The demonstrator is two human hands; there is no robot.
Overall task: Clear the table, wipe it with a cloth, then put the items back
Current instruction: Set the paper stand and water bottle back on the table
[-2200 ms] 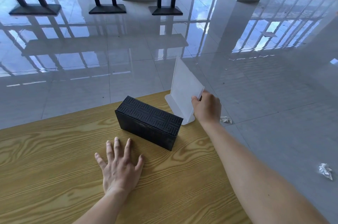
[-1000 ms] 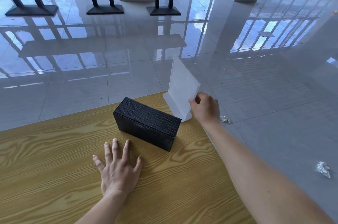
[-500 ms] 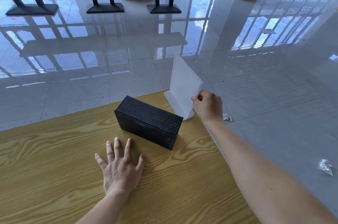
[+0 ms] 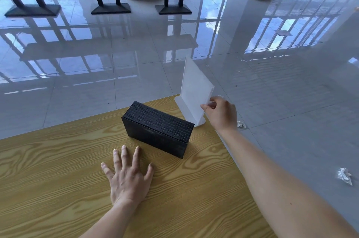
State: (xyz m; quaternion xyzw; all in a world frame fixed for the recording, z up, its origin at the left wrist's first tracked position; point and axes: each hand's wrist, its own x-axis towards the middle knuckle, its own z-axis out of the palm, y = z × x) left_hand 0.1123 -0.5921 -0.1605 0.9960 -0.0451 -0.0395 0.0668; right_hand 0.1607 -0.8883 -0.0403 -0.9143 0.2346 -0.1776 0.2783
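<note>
Sign stand [image 4: 195, 90] between right fingers [image 4: 205, 107].

On the table [image 4: 58, 169], the box [image 4: 158, 128] sits near the far right corner, and the sign stand [image 4: 194, 90] stands upright just behind and to the right of it, at the corner itself. The left hand [image 4: 128, 177] lies flat on the tabletop just in front of the box, apart from it, while the right hand [image 4: 221, 114] is at the stand's right edge, fingers touching it. Beyond the table's right edge, two crumpled scraps [image 4: 344, 176] lie on the floor [image 4: 272, 101], one near the corner and one nearer the camera, and table bases [image 4: 110, 8] stand far behind.
</note>
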